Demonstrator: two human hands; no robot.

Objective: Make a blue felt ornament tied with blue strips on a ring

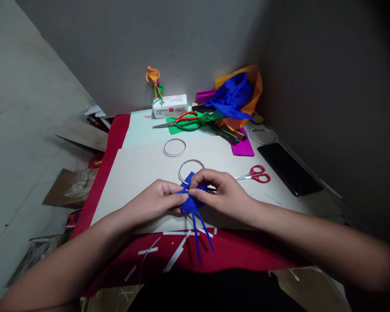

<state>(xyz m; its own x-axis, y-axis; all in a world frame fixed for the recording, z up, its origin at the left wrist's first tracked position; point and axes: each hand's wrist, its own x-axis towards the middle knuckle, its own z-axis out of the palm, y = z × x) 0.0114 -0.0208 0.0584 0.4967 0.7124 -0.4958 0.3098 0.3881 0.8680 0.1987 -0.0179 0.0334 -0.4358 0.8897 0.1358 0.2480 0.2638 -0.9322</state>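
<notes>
Between both hands, over the near part of the pale board, is a blue paper figure [190,206] with two thin legs hanging down toward me. My left hand [164,197] pinches its left side between thumb and fingers. From the right, my right hand [214,186] pinches the blue paper near the same spot, the two sets of fingertips nearly touching. The fingers hide part of the figure's middle. Just behind it lies a ring of tape or wire [191,160]. Small red-handled scissors [258,174] rest right of my right hand.
Another ring [174,147] lies on the pale board [136,173]. Behind are large scissors [182,121], a white box [170,106] with an orange figure [154,78], and crumpled blue paper [234,95]. A black phone [289,169] lies right. Paper strips [173,260] litter the red cloth [240,247].
</notes>
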